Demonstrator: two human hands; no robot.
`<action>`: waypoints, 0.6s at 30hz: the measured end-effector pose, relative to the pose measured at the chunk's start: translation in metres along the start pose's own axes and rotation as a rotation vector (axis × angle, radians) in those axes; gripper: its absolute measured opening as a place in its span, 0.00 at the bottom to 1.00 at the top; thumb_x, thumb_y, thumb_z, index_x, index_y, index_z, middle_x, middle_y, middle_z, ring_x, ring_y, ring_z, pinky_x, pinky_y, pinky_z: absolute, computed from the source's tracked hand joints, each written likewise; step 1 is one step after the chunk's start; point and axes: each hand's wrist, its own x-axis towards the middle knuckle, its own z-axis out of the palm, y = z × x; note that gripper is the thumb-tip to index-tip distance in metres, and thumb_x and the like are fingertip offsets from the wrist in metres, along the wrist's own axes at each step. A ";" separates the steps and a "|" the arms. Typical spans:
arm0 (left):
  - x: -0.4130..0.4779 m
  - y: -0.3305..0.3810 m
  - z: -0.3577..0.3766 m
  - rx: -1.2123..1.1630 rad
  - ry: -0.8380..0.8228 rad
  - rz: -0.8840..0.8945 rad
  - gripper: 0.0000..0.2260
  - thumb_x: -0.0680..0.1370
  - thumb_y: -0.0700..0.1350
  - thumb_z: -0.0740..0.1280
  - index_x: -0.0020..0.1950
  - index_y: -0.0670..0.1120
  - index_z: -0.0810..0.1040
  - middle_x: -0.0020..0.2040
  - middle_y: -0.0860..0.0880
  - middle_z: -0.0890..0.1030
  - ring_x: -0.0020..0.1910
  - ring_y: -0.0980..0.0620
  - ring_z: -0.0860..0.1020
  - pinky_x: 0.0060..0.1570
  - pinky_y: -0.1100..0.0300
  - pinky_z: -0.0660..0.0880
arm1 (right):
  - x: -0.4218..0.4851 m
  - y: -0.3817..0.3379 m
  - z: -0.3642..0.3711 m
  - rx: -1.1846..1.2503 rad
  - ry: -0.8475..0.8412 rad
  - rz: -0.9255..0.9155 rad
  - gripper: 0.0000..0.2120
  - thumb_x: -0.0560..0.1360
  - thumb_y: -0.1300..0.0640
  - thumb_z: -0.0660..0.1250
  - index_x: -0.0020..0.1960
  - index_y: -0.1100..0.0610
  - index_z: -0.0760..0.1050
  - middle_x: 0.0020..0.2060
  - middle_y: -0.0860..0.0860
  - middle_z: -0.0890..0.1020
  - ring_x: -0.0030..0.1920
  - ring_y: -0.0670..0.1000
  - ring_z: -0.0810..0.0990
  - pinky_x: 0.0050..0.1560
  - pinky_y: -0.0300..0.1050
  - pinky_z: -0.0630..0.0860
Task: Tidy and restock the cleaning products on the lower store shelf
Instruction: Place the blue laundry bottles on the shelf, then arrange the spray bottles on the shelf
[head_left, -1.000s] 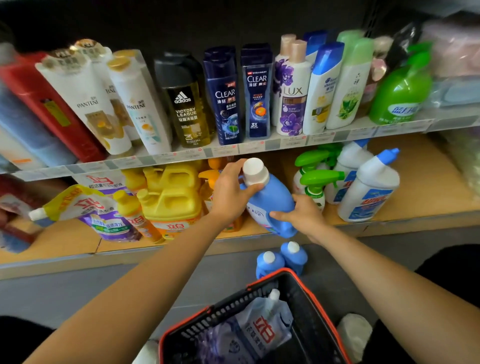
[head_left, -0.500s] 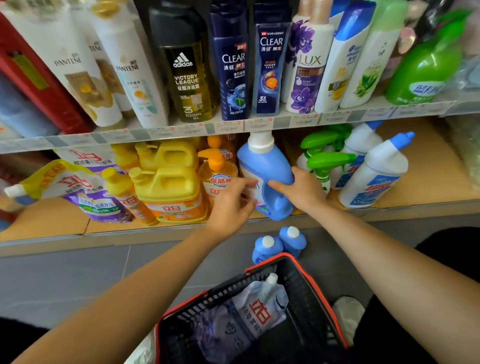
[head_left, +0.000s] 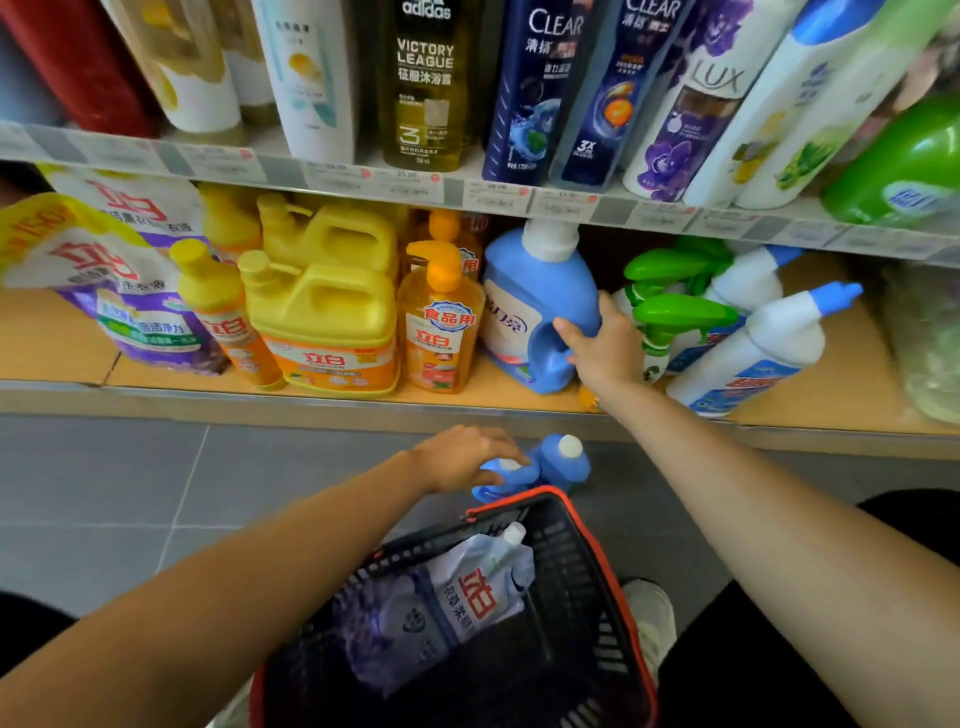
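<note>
On the lower shelf (head_left: 498, 404) the detergent bottle (head_left: 540, 306) stands between a pump bottle (head_left: 441, 332) on its left and spray bottles (head_left: 675, 312) on its right. Nearer, two bottles (head_left: 563, 465) stand on the floor (head_left: 156, 493) between the shelf and a basket (head_left: 597, 561), which holds a pouch (head_left: 452, 603).

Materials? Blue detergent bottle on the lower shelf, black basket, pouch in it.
Blue detergent bottle with white cap: opaque moulded plastic, satin sheen, hollow moulded handle. Black mesh basket with red rim: probably rigid plastic, gridded walls, matte. White-and-purple refill pouch: flexible plastic film, likely; glossy, creased, sagging.
</note>
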 end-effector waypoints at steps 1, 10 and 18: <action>-0.001 -0.004 0.000 0.015 0.032 -0.008 0.18 0.79 0.47 0.70 0.70 0.49 0.77 0.67 0.47 0.77 0.64 0.42 0.77 0.59 0.48 0.73 | 0.004 0.002 0.000 0.014 0.013 0.006 0.27 0.78 0.50 0.69 0.73 0.60 0.68 0.67 0.58 0.77 0.66 0.61 0.76 0.64 0.51 0.72; -0.010 -0.026 0.014 -0.169 0.268 -0.115 0.16 0.77 0.48 0.75 0.63 0.46 0.80 0.60 0.45 0.78 0.58 0.43 0.77 0.54 0.54 0.72 | 0.019 0.029 0.007 0.118 0.006 -0.094 0.43 0.72 0.53 0.76 0.80 0.56 0.56 0.64 0.48 0.77 0.58 0.47 0.79 0.58 0.39 0.73; -0.008 -0.019 0.019 -0.283 0.303 -0.220 0.15 0.76 0.47 0.75 0.62 0.49 0.79 0.57 0.50 0.83 0.52 0.45 0.80 0.53 0.48 0.76 | 0.052 0.020 0.028 0.237 0.066 -0.046 0.44 0.74 0.55 0.75 0.80 0.58 0.53 0.74 0.56 0.69 0.73 0.54 0.69 0.71 0.54 0.68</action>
